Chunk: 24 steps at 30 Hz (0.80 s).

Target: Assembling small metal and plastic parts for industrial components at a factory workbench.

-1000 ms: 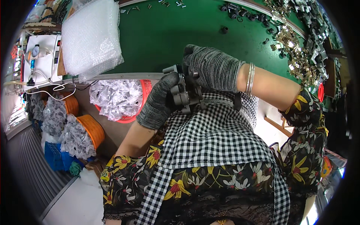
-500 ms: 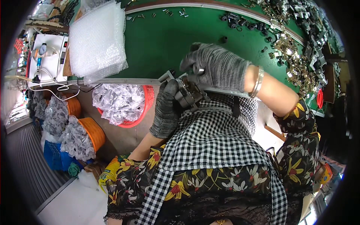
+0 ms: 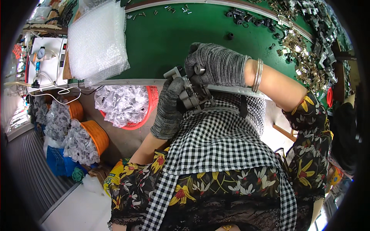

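My left hand, in a grey knitted glove, grips a dark grey metal assembly at the near edge of the green bench. A short grey cylinder sticks out of the assembly's upper left side. My right hand, gloved alike, is closed in a fist against the assembly's upper right side. From that fist shows the round metal end of a small cylindrical piece; the rest of it is hidden by the fingers. Where the right fingertips meet the assembly cannot be made out.
Bubble-wrap sheets lie on the bench's left. Small screws, black round parts and heaped metal clips lie along the far and right sides. Below the bench stand a red basket of bagged parts and orange baskets.
My right hand has shifted left, and its fingers are now closed right up against the assembly. My left hand still holds the assembly in nearly the same place.
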{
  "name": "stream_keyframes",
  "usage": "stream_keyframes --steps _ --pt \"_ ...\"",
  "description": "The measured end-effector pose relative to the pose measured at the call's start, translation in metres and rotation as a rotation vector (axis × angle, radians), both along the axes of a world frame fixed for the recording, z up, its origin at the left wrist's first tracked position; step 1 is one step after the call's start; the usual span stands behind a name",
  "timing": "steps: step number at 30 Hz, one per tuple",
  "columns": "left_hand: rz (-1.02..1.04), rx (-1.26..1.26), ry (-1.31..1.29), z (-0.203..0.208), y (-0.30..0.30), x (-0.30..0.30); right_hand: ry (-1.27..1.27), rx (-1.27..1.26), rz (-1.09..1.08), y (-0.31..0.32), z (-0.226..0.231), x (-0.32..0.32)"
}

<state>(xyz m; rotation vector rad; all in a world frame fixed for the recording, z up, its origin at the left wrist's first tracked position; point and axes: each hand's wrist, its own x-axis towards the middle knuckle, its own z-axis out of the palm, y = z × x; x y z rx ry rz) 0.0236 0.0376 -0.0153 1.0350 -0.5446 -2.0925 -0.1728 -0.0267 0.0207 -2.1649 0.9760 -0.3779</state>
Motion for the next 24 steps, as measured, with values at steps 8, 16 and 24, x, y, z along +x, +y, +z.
stream_keyframes --steps 8,16,24 --pt "0.005 -0.058 -0.094 -0.002 -0.006 0.002 0.210 0.087 0.094 -0.009 0.010 0.005" --pt "-0.029 0.029 -0.075 0.009 -0.003 0.006 0.144 0.220 0.158 -0.009 -0.015 0.011" --pt "-0.002 0.091 -0.101 0.008 0.006 0.010 0.097 0.307 0.087 -0.006 -0.023 0.025"
